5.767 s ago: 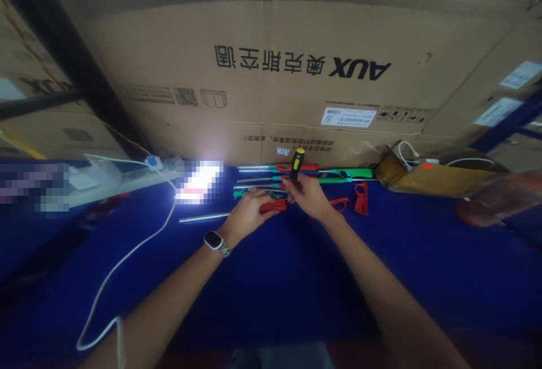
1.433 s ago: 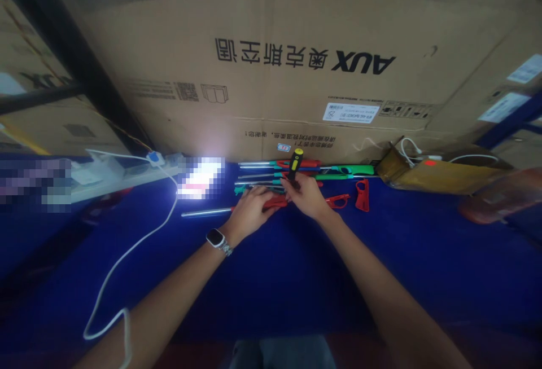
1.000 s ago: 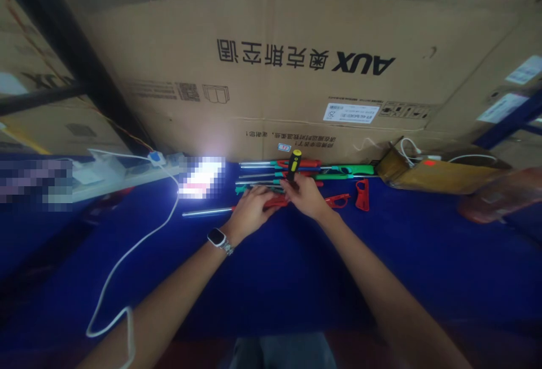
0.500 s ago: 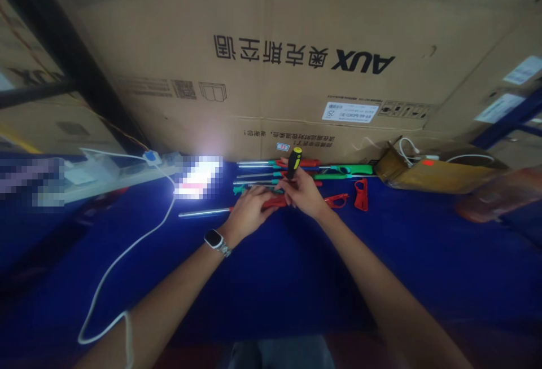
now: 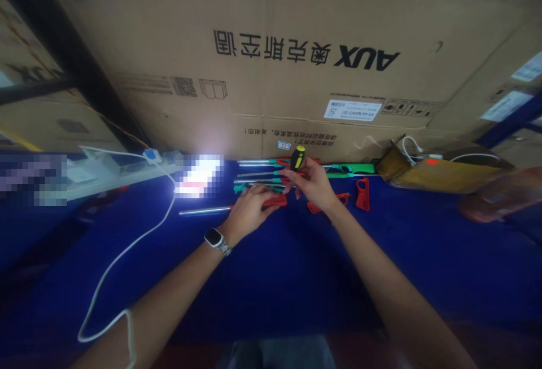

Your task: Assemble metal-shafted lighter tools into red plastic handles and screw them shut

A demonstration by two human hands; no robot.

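My left hand (image 5: 250,210), a watch on its wrist, is closed around a red long-nosed lighter (image 5: 275,202) that lies on the blue tabletop, its metal tube pointing left. My right hand (image 5: 312,184) grips a screwdriver (image 5: 298,157) by its black and yellow handle; the shaft is hidden by the fingers. A red plastic lighter piece (image 5: 314,207) rests beneath the right wrist. Another red trigger-shaped piece (image 5: 363,194) lies farther right. Behind the hands several red and green lighters lie in a row, among them a green one (image 5: 358,170).
A large cardboard box (image 5: 271,92) walls off the back. At the left are a power strip (image 5: 105,174), a bright blurred-out screen (image 5: 199,177) and a white cable (image 5: 110,270). On the right stands a yellowish container (image 5: 440,177) with a white cord, near a blurred reddish bottle (image 5: 486,202).
My right hand has moved a little to the right with the screwdriver, away from the held lighter, uncovering its red end. My left hand stays in place.
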